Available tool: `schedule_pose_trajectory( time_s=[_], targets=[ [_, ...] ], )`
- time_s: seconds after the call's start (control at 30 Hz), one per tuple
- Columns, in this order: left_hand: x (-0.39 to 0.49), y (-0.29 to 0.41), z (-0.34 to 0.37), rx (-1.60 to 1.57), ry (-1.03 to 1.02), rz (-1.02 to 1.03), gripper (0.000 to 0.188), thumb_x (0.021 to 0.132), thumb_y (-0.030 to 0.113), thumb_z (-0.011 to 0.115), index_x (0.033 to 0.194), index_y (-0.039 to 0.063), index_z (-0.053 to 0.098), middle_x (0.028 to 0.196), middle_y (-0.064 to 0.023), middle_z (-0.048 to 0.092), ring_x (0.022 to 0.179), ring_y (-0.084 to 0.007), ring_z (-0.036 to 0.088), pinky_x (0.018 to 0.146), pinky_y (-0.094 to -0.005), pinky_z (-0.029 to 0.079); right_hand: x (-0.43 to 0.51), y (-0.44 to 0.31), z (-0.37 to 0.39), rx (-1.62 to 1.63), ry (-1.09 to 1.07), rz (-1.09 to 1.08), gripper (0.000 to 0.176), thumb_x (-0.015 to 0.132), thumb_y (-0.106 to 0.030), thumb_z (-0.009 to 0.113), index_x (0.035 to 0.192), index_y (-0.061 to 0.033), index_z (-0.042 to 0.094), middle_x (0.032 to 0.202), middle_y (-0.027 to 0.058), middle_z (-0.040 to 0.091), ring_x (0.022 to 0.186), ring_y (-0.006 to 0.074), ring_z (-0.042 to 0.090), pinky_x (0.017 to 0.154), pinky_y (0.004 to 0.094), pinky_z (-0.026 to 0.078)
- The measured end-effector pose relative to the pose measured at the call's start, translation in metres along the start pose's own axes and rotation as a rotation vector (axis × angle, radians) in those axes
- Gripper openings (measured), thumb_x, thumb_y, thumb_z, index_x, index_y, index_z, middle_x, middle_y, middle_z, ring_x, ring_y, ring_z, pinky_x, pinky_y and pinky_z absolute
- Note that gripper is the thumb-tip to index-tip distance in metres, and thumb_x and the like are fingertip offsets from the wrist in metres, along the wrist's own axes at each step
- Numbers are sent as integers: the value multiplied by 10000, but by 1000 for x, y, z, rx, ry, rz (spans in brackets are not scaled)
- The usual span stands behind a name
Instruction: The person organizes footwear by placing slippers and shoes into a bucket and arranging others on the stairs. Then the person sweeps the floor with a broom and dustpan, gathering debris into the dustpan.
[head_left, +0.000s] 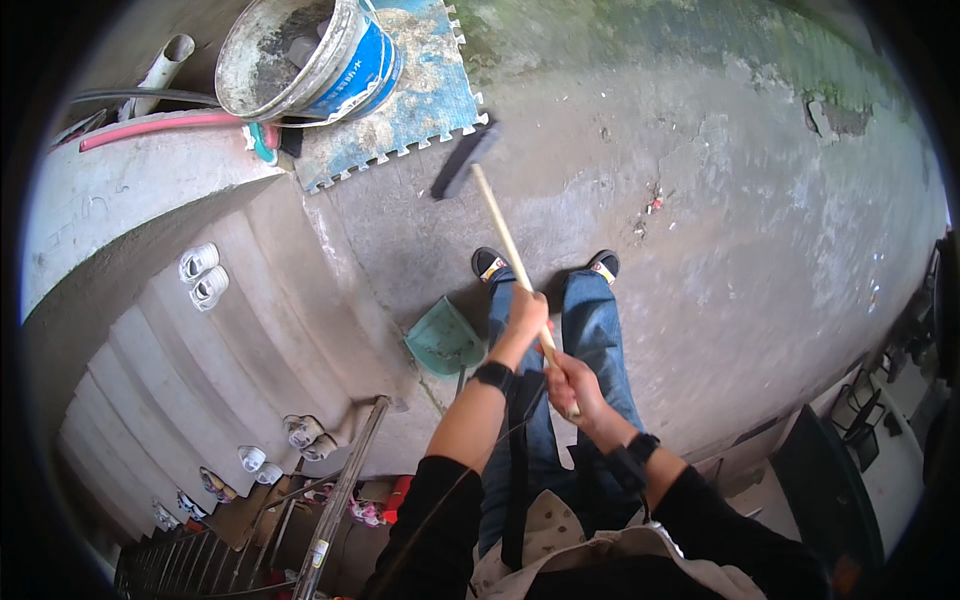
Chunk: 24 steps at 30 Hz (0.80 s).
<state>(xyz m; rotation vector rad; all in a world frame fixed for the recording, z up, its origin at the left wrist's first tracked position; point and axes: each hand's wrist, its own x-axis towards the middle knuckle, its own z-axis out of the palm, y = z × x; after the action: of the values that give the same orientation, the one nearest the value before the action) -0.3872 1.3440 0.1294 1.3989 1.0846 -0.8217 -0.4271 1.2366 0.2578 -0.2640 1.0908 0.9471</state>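
Note:
Both my hands grip the pale wooden handle (497, 211) of a push broom. My left hand (528, 315) is closed around it farther forward, while my right hand (574, 386) holds it near its end. The dark broom head (465, 160) rests on the concrete floor beyond my feet, close to the jagged edge of a blue foam mat (427, 82). Left of my legs lies a green dustpan (444, 337) with some dirt in it; part of its handle is hidden by my left forearm. Small bits of litter (656, 202) are scattered on the floor to the right.
A grimy bucket (315, 67) stands on the mat. Concrete steps (217, 330) descend at left, with several pairs of shoes (199, 262) on them. A metal handrail (341, 495) borders the stairs. A pink hose (161, 129) lies along the low wall (142, 172). A dark door (825, 480) is at lower right.

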Motion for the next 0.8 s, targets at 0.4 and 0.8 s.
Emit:
schedule_pose_trajectory(
  time_s=[0.4, 0.8],
  targets=[
    [-44, -54, -75, -691, 117, -75, 185, 839, 168, 502, 912, 97, 348, 613, -43, 440, 449, -154, 466, 395, -312, 433, 21, 21, 24, -481, -64, 175, 197, 878, -193, 463, 807, -12, 493, 610, 14, 446, 397, 63, 358, 339, 200, 278],
    [-93, -16, 84, -331, -374, 0, 273, 862, 131, 493, 977, 100, 247, 560, -45, 409, 345, -167, 454, 287, -318, 409, -108, -12, -23, -245, 249, -104, 282, 916, -204, 429, 1166, -73, 432, 636, -3, 379, 438, 58, 314, 357, 189, 261]
  ],
)
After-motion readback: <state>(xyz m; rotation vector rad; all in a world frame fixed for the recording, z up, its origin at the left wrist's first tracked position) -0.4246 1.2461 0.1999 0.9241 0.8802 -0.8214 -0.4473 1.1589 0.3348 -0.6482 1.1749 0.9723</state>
